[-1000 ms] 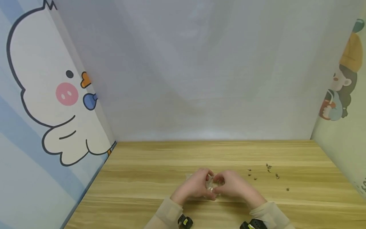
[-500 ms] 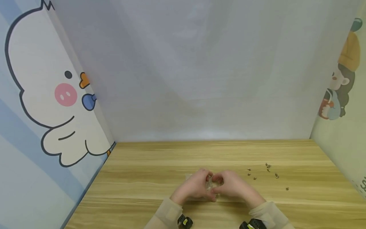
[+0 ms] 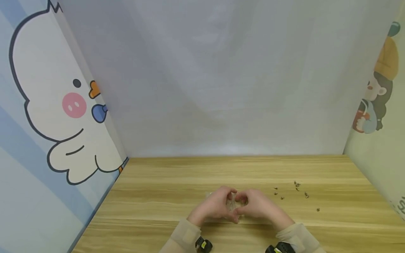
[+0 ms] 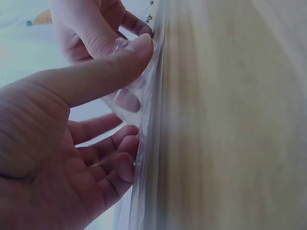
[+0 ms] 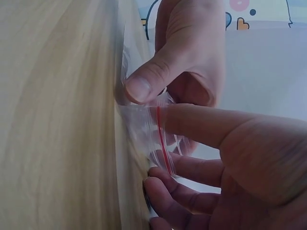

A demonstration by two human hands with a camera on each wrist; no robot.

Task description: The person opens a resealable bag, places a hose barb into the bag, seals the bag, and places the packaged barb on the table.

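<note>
Both hands work at a clear plastic zip bag point(image 5: 139, 128) lying low over the wooden table. A red line runs along its zip in the right wrist view. My left hand point(image 3: 214, 204) holds the bag, its thumb point(image 4: 108, 72) over the film and its fingers curled beneath. From the other side my right hand point(image 3: 257, 205) holds the zip end, with the thumb point(image 5: 196, 122) at the mouth and the fingers bent against the edge. In the head view, the hands hide most of the bag point(image 3: 232, 203), and their thumb tips nearly meet.
Several small dark metal pieces, like little screws point(image 3: 297, 184), lie scattered on the table point(image 3: 158, 200) right of the hands. A pale curtain point(image 3: 234, 88) stands behind the table, with printed cartoon panels point(image 3: 47, 88) on both sides.
The hands stay in nearly the same place on the bag; the film between them shifts slightly. The small metal pieces have not moved.
</note>
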